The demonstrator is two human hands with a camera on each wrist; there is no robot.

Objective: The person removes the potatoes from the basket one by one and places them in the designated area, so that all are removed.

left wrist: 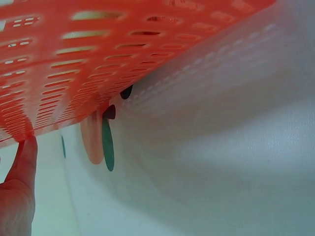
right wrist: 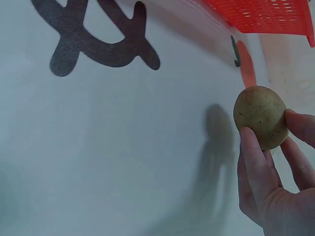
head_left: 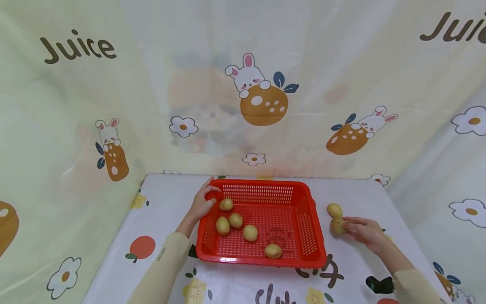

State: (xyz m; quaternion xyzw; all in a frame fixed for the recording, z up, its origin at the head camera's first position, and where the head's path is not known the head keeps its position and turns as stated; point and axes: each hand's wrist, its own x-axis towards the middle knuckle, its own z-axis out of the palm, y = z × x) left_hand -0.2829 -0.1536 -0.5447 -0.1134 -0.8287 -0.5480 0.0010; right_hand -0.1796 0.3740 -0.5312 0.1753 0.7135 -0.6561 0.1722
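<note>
1. Potatoes (head_left: 250, 233): seven counted; five inside basket, two to its right.
2. Basket (head_left: 281, 215): one, red, perforated plastic. Sits on the printed tablecloth (head_left: 117, 278), mouth up, long axis left to right.
3. Held potato (head_left: 337, 228): one, in the right hand (head_left: 364, 232), right of basket and apart from it. Nearly round; in the right wrist view slightly longer one way, top to bottom. No clear pointed end.
4. Right grip: fingertips and thumb pinched around the potato, fingers spread only about its width, palm off it.
5. Loose potato (head_left: 335, 210): one, just beyond the held one. Overlaps it in the head view; can't tell if touching.
6. Five in basket: three grouped in left half, one near the middle, one by the front wall. Leftmost one's long axis runs near to far; front one's runs left to right; others closer to round.
7. Left hand (head_left: 201, 204): at basket's far left corner, digits bent over the rim, gripping it. Left wrist view: one digit touches the perforated side; rest of grip hidden there.
8. Backdrop curtain (head_left: 212, 25): "Juice" printed twice, right one cut off by frame edge.
</note>
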